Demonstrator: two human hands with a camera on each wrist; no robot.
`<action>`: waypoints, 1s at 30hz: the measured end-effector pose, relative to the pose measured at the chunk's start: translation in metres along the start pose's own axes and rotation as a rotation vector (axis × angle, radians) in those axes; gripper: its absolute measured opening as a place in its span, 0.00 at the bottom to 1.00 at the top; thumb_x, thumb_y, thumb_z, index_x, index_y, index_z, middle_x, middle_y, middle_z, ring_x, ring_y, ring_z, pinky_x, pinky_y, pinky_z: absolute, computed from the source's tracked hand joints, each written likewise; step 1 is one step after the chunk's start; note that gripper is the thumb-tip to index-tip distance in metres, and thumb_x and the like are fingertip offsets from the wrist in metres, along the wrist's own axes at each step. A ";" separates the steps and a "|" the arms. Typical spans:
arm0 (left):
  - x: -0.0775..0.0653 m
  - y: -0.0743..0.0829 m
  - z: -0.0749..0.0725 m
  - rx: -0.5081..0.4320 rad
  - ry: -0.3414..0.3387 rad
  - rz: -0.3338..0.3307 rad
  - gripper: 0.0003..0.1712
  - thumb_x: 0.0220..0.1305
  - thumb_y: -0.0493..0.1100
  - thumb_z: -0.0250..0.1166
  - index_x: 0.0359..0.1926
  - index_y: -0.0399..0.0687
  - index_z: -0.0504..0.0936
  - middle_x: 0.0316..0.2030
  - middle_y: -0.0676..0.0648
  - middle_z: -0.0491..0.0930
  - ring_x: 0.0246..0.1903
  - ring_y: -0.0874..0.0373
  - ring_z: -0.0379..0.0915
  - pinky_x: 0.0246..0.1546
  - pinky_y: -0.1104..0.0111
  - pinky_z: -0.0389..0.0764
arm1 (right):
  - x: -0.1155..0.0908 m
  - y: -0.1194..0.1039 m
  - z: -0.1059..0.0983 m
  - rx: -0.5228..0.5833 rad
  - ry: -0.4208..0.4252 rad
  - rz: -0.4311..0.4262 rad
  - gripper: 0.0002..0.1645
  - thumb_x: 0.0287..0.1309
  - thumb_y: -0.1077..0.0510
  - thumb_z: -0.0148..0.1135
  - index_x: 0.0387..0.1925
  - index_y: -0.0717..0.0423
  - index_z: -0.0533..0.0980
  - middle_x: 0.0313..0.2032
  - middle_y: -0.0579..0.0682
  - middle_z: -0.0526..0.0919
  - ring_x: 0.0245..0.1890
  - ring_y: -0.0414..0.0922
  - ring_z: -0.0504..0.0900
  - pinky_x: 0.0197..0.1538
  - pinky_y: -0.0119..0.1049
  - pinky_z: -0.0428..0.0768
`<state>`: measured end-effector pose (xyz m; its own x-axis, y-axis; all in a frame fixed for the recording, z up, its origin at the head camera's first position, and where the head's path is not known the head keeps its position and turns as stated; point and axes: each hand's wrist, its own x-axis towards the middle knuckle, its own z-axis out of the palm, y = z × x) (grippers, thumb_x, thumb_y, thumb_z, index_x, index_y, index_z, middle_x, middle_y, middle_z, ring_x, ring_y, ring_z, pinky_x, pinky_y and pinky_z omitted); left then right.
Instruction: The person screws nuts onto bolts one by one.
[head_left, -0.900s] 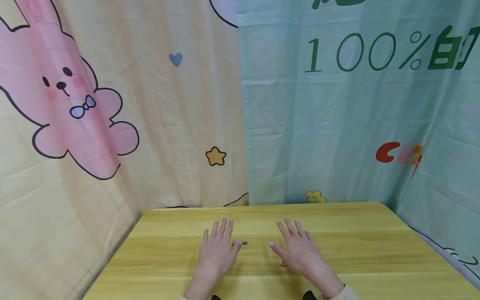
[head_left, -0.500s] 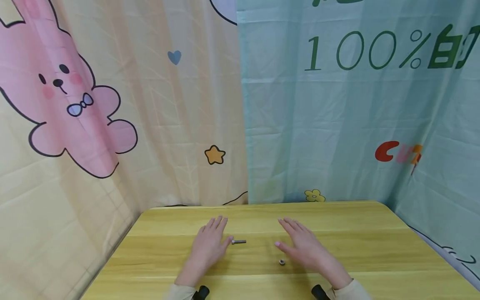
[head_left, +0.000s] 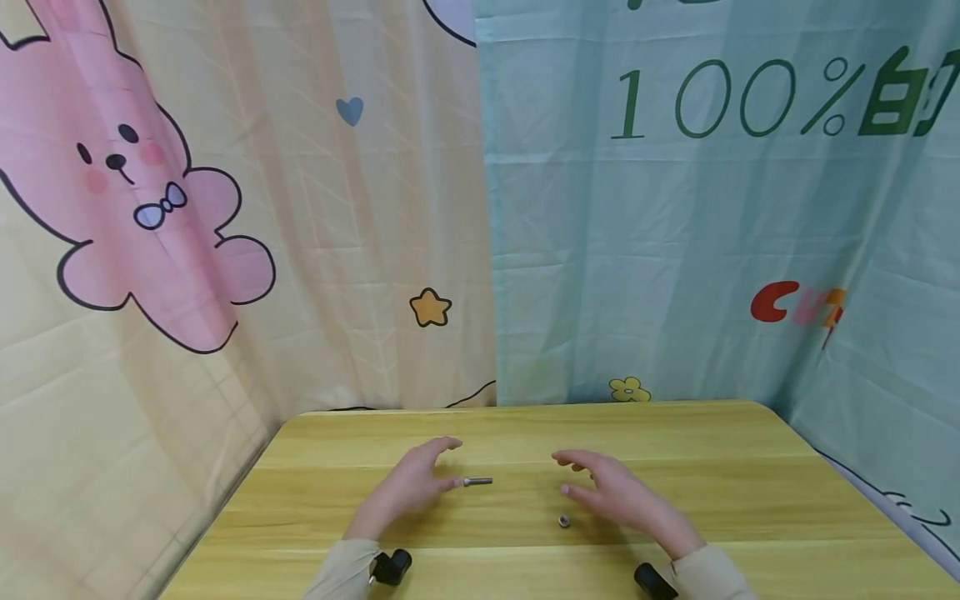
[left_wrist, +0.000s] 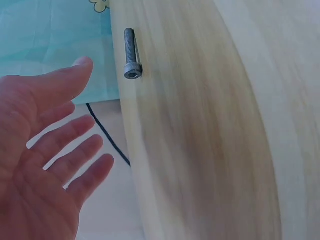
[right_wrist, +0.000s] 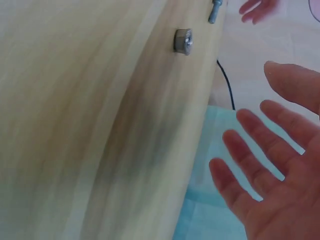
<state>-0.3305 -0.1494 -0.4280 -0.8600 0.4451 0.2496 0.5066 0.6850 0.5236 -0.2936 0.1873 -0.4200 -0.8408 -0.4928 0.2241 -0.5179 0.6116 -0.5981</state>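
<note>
A hex socket bolt (head_left: 478, 481) lies on its side on the wooden table, its head toward my left hand (head_left: 411, 482). In the left wrist view the threaded shank of the bolt (left_wrist: 131, 52) shows plainly. The left thumb tip is close beside the bolt's head, and the fingers hold nothing. A small metal nut (head_left: 564, 522) rests on the table, nearer to me and below my right hand (head_left: 618, 490). Hovering above the wood, the right hand has its fingers loosely bent and holds nothing. In the right wrist view the nut (right_wrist: 183, 41) stands apart from the fingers.
The light wooden table (head_left: 300, 517) spans the front. Behind it hang a cream curtain (head_left: 337, 250) with a pink rabbit and a teal curtain (head_left: 645, 250) with green print. Black camera mounts (head_left: 392, 567) sit at both wrists.
Both hands have turned from palms down with fingers spread to thumbs inward with fingers bent, and moved slightly apart. The bolt and nut, partly covered before, now show fully and lie still.
</note>
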 end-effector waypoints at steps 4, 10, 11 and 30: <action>0.006 -0.006 0.004 -0.084 -0.038 -0.011 0.29 0.59 0.44 0.73 0.59 0.40 0.77 0.56 0.40 0.77 0.56 0.40 0.72 0.54 0.48 0.74 | 0.001 0.006 0.001 0.060 -0.052 -0.014 0.26 0.66 0.56 0.62 0.63 0.59 0.72 0.57 0.57 0.78 0.54 0.58 0.76 0.53 0.56 0.76; 0.015 -0.013 0.010 -0.217 -0.073 -0.006 0.25 0.58 0.41 0.74 0.55 0.38 0.80 0.52 0.41 0.80 0.53 0.43 0.74 0.53 0.51 0.76 | 0.007 0.018 0.004 0.165 -0.135 -0.018 0.23 0.63 0.59 0.65 0.58 0.60 0.75 0.54 0.54 0.80 0.51 0.55 0.77 0.52 0.49 0.79; 0.015 -0.014 0.011 -0.235 -0.078 -0.003 0.24 0.57 0.40 0.74 0.54 0.38 0.80 0.51 0.40 0.80 0.52 0.43 0.75 0.52 0.50 0.76 | 0.008 0.019 0.005 0.177 -0.150 -0.016 0.23 0.63 0.59 0.66 0.58 0.60 0.76 0.54 0.54 0.80 0.51 0.55 0.78 0.52 0.49 0.79; 0.025 -0.021 0.023 -0.370 -0.097 -0.035 0.13 0.54 0.30 0.73 0.42 0.35 0.86 0.35 0.46 0.81 0.34 0.58 0.72 0.34 0.71 0.74 | 0.008 0.036 0.010 0.335 -0.283 -0.006 0.19 0.58 0.60 0.70 0.50 0.61 0.80 0.43 0.53 0.83 0.37 0.41 0.78 0.38 0.30 0.77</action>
<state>-0.3617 -0.1393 -0.4520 -0.8576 0.4895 0.1577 0.4053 0.4543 0.7933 -0.3171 0.1994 -0.4471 -0.7377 -0.6741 0.0367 -0.4037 0.3969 -0.8243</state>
